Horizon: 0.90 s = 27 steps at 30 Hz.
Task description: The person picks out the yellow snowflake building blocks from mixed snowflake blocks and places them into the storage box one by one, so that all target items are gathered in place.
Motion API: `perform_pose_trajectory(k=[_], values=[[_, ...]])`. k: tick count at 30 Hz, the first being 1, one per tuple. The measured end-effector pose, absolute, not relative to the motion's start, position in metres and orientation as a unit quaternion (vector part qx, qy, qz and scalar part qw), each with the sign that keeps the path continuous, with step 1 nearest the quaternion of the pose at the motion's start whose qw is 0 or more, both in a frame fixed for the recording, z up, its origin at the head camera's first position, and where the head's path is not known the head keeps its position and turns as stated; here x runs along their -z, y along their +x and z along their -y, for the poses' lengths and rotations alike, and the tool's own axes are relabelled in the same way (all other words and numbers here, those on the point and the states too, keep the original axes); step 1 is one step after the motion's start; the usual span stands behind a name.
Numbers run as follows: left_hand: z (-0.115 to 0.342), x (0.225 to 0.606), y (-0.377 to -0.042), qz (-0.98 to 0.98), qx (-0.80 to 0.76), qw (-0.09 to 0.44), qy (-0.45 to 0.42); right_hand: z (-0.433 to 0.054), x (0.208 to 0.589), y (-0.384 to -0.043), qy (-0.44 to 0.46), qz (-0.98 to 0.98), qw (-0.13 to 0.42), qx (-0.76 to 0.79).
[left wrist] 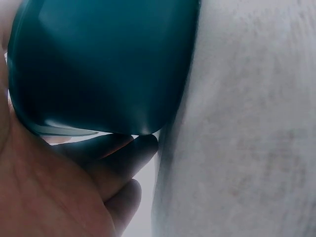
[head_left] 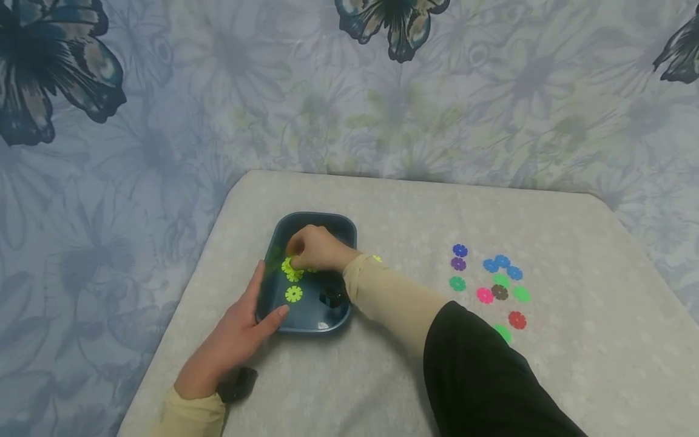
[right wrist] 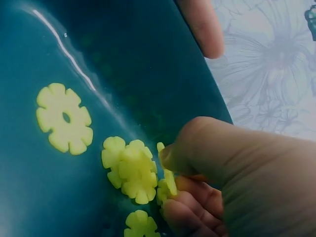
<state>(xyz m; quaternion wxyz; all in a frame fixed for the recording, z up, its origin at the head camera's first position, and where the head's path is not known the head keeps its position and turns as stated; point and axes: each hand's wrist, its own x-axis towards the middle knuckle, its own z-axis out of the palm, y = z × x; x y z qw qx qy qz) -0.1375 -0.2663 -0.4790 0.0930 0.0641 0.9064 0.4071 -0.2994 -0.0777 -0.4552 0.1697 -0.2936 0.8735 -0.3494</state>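
In the head view, a dark blue-green tray (head_left: 308, 318) lies on the table's left side. My left hand (head_left: 229, 340) grips its near left corner, thumb over the rim; the left wrist view shows fingers against the outside of the tray (left wrist: 103, 64). My right hand (head_left: 322, 249) is inside the tray. Between thumb and fingers it pinches a yellow flower-shaped disc (right wrist: 169, 177), seen nearly edge-on in the right wrist view. Beside that hand, several yellow discs (right wrist: 138, 173) overlap. Another yellow disc (right wrist: 52, 121) lies flat and apart from them.
Right of the tray, several flower discs are scattered on the cloth, including a purple disc (head_left: 459, 264), a blue disc (head_left: 514, 272), a red disc (head_left: 517, 320) and a brown disc (head_left: 499, 292). A yellow disc (head_left: 377, 258) shows partly behind the right wrist. Patterned fabric (head_left: 382, 121) hangs behind the table.
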Motion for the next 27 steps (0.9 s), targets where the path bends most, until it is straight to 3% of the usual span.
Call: perform_pose_trajectory(k=[9, 27], values=[[0.2641, 0.4768, -0.1368, -0.905, -0.413, 0.079, 0.071, 0.078, 0.4558, -0.2995, -0.323, -0.881, 0.18, 0.297], [0.2641, 0.4758, -0.1366, -0.905, -0.412, 0.079, 0.07, 0.0766, 0.4584, -0.2991, -0.38, -0.878, 0.121, 0.266]])
